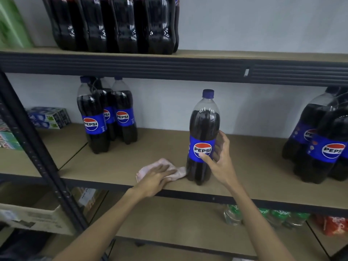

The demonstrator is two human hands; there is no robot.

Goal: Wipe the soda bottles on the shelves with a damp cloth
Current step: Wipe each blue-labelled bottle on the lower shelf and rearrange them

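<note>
A single Pepsi bottle (203,132) with a blue cap and blue label stands upright near the front of the middle shelf (254,178). My right hand (219,159) curls round its right side at label height, thumb on the label. A pale pink cloth (178,171) lies flat on the shelf just left of the bottle's base. My left hand (157,178) rests flat on the cloth with straight fingers.
Three Pepsi bottles (105,117) stand at the back left of the same shelf, and a wrapped pack (320,140) at the right. More dark bottles (116,25) fill the top shelf. Toothpaste boxes (49,117) lie far left. Green bottles (263,215) sit below.
</note>
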